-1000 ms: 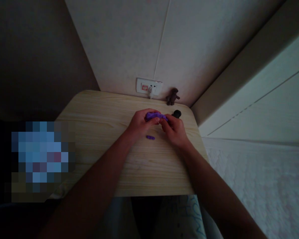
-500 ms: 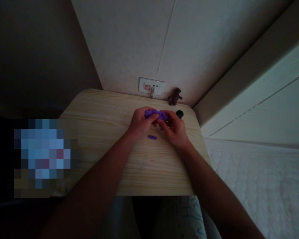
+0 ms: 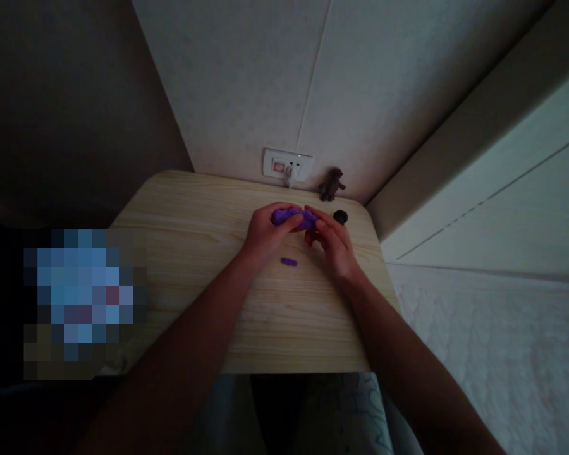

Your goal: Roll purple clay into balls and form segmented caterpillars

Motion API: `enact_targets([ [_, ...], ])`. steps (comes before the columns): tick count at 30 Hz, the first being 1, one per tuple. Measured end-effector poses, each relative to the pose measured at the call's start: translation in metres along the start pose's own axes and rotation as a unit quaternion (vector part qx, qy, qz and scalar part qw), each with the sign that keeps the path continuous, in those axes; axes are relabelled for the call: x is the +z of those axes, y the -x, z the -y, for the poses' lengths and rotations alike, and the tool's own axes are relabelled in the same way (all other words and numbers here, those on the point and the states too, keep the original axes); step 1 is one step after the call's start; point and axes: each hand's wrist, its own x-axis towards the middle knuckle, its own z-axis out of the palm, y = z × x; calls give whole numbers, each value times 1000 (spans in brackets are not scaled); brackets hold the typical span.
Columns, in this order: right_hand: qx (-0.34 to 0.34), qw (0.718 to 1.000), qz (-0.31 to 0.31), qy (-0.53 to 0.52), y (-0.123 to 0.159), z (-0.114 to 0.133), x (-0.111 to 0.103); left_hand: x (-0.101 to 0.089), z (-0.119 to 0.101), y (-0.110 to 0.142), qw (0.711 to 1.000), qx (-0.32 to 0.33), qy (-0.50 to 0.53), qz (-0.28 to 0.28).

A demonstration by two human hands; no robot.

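Observation:
A lump of purple clay [image 3: 294, 218] is held between both of my hands over the far part of a light wooden table [image 3: 194, 253]. My left hand [image 3: 265, 235] pinches its left end with the fingers curled round it. My right hand [image 3: 330, 243] grips the right end, fingers closed. A small loose piece of purple clay [image 3: 289, 261] lies on the table just below and between the hands, touched by neither.
A small dark figurine [image 3: 332, 184] stands at the table's back edge by the wall. A black round object [image 3: 340, 217] lies right of my right hand. A wall socket [image 3: 287, 165] with a plug sits behind. A white textured surface [image 3: 493, 354] lies to the right.
Both hands keep hold of the purple clay and work it; the right hand's fingers have shifted up over the clay's right end. The small piece has stayed put.

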Motion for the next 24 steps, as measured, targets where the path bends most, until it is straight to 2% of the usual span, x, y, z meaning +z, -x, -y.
enact_targets([
  [4, 31, 988, 26, -152, -3, 3, -1, -1, 1, -3, 993, -65, 99, 6],
  [9, 75, 979, 39, -187, -3, 7, 2, -2, -2, -3, 992, -74, 98, 12],
  [12, 79, 982, 38, -165, 0, 5, 6, -2, -7, 0, 998, -52, 39, 21],
  [16, 63, 994, 33, -81, 3, 4, 12, -1, -10, 2, 997, -32, -58, 45],
  [18, 52, 998, 20, -42, 4, 4, 14, -1, -8, 2, 996, -35, -57, 57],
  [22, 27, 999, -5, 33, 1, 3, 11, 0, -1, 0, 992, -57, 27, 107],
  [24, 21, 998, -17, 55, 0, 2, 8, 2, 1, 1, 991, -48, 22, 123],
])
